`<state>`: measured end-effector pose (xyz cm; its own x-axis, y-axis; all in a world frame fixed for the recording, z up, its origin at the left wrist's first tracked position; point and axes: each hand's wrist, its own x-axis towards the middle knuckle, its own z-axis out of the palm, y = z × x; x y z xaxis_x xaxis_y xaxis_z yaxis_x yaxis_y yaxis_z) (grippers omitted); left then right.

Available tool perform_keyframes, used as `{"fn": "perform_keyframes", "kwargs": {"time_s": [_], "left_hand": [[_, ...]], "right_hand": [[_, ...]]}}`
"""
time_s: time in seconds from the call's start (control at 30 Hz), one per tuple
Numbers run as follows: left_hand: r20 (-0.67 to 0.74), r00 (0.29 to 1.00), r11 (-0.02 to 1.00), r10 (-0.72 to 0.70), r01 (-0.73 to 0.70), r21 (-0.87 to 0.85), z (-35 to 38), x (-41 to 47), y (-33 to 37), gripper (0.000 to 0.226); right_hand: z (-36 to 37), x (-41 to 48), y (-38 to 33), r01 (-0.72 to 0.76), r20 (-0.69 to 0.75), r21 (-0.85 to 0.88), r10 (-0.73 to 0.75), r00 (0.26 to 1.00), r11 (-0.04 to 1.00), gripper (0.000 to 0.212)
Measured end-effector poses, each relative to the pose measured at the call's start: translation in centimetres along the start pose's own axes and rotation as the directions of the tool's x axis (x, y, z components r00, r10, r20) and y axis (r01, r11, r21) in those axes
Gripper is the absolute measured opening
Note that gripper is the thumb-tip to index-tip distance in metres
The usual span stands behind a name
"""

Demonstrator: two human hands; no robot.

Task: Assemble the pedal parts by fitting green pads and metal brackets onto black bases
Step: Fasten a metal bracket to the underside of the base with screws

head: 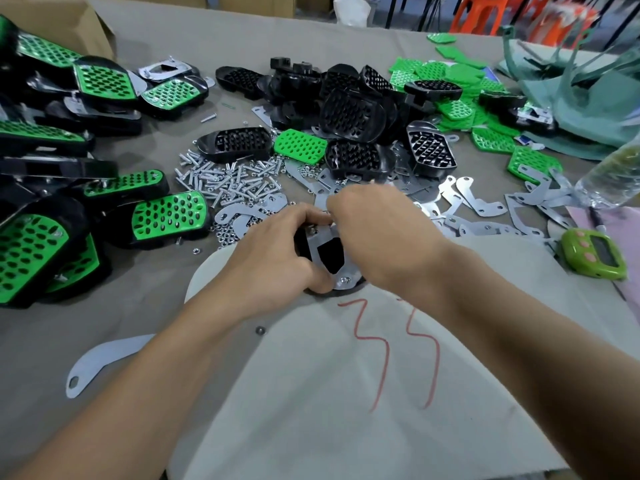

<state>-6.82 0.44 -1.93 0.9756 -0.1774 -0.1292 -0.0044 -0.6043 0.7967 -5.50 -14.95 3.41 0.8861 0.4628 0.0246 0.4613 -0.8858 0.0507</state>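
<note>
A: So, nearest first: what lies under the forearms?
B: A pale cloth (346, 393) with red marks drawn on it, spread over the bench (156, 306). Just outside the left forearm, one loose bracket (100, 362) lies flat.
A: And the hands?
B: They meet over the cloth's far edge. The left hand (277, 251) has fingers and thumb curled round a black base (329, 254), gripping it from the left side. A metal bracket (320, 237) sits on top of that base, with a nut (343, 280) showing at its near end.
A: The right hand?
B: The right hand (374, 230) arches over the far end of the metal bracket, fingers bent down onto it. Its fingertips are hidden, so I cannot tell whether it pinches anything.
A: So the part lies between both hands?
B: Yes, touching both: the left beside it, the right above it.
A: Farther out?
B: Just beyond the left hand's knuckles, a heap of screws (225, 181). Left of the left hand, finished pedals (169, 216) with green faces are stacked. Right of the right hand lies a spread of flat brackets (478, 202), then a green timer (594, 254) and a clear bottle (609, 174).
A: And farthest?
B: Beyond both hands, a pile of spare bases (349, 109) with one green pad (300, 146) at its near edge. More loose pads (450, 77) lie past it to the right.
</note>
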Motion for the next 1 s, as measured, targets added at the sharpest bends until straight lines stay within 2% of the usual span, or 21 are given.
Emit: {"fn": "perform_keyframes", "kwargs": {"time_s": [0.07,0.17,0.27,0.4,0.6,0.73,0.8,0.93,1.0], "left_hand": [[0.003,1.000,1.000,0.007,-0.007,0.002,0.0,0.0,0.0,0.070],[0.006,1.000,1.000,0.012,-0.012,0.008,0.0,0.0,0.1,0.070],[0.010,1.000,1.000,0.014,-0.014,0.020,-0.1,0.0,0.1,0.073],[0.014,1.000,0.999,0.012,-0.013,0.033,0.0,0.0,0.2,0.078],[0.009,1.000,0.999,0.004,-0.004,0.034,-0.1,0.0,0.3,0.080],[0.001,1.000,1.000,0.004,-0.004,0.029,-0.1,-0.1,0.4,0.080],[0.004,1.000,1.000,0.005,-0.005,0.027,0.0,-0.1,0.4,0.080],[0.009,1.000,1.000,0.003,-0.003,0.022,-0.2,-0.1,0.3,0.081],[0.012,1.000,1.000,0.002,-0.002,0.018,-0.2,-0.1,0.3,0.081]], "right_hand": [[-0.2,-0.1,-0.9,0.047,0.048,-0.056,-0.045,0.998,0.997,0.023],[-0.5,0.2,-1.4,0.048,0.088,-0.153,-0.035,0.995,0.987,0.013],[-0.7,0.5,-1.2,0.035,0.106,-0.217,-0.012,0.994,0.975,0.025],[-0.7,0.7,-0.3,0.037,0.088,-0.211,-0.019,0.996,0.977,0.026],[-0.6,1.1,1.3,0.146,0.130,-0.189,-0.122,0.984,0.971,0.015],[0.3,1.1,0.7,0.107,0.080,-0.209,-0.092,0.993,0.972,0.040],[0.3,1.3,0.4,0.068,0.071,-0.185,-0.055,0.996,0.980,0.043],[-0.2,1.3,0.9,0.043,0.084,-0.187,-0.028,0.996,0.982,0.038],[-0.3,1.0,0.9,0.054,0.066,-0.192,-0.042,0.997,0.980,0.021]]}}
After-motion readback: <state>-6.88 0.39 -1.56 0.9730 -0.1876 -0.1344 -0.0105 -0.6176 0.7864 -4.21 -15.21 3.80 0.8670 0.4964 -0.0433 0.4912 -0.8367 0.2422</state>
